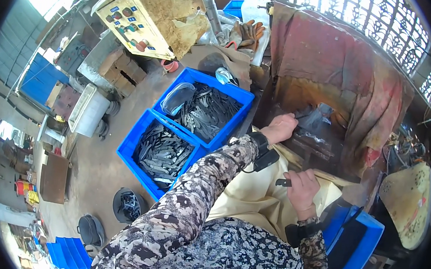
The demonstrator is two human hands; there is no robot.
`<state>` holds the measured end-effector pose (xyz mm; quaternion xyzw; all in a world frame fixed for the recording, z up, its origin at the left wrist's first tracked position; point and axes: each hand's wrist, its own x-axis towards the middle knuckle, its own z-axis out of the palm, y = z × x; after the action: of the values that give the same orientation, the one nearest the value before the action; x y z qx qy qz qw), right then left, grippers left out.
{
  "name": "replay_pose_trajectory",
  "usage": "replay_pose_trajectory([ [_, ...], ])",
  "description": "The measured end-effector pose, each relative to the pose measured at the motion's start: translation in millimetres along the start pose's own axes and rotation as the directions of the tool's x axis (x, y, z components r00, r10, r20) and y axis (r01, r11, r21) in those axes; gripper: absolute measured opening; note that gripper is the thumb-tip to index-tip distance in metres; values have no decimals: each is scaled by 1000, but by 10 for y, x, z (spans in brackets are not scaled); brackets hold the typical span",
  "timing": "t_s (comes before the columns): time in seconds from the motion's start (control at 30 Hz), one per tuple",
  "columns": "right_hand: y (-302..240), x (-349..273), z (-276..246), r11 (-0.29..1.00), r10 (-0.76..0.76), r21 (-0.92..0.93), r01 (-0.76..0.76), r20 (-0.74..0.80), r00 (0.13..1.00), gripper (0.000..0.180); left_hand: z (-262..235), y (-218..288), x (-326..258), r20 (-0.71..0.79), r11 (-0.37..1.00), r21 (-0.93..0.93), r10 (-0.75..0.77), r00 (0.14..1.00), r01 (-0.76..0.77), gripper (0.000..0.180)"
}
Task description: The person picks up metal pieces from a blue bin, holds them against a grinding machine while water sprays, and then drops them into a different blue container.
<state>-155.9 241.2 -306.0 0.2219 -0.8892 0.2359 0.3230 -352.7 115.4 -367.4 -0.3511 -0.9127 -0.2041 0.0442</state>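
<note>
My left hand (281, 128) reaches into the opening of a machine hung with stained reddish cloth (328, 47). Its fingers are closed at a blurred dark area beside the worn metal fixture (316, 142); what they hold is too unclear to name. Close to my lap, my right hand (303, 189) pinches a small flat dark metal piece (283, 182), whose end sticks out to the left. Left of my arm stand two blue bins, the far bin (248, 104) and the near bin (125, 150), both filled with similar dark metal pieces (166, 153).
Beyond the bins stands a cream control box (128, 21) with knobs, with work gloves (251, 33) beside it. A clear plastic tray (178, 98) lies in the far bin. Dark buckets (129, 206) stand on the floor at left, a blue container (364, 232) at my right.
</note>
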Motion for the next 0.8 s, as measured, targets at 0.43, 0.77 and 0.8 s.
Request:
replay_pose_trajectory([
  [0.43, -47, -2, 9, 792, 553, 307, -527, 5, 833, 12, 188, -189, 179, 222, 985, 148, 50, 974, -85, 19],
  [0.77, 657, 68, -106, -413, 850, 845, -340, 491, 188, 11, -353, 274, -73, 22, 990, 9, -143, 989, 143, 22],
  [0.8, 680, 113, -90, -417, 852, 868, -269, 476, 216, 12, -388, 400, -133, -81, 993, -72, -104, 991, 98, 22],
])
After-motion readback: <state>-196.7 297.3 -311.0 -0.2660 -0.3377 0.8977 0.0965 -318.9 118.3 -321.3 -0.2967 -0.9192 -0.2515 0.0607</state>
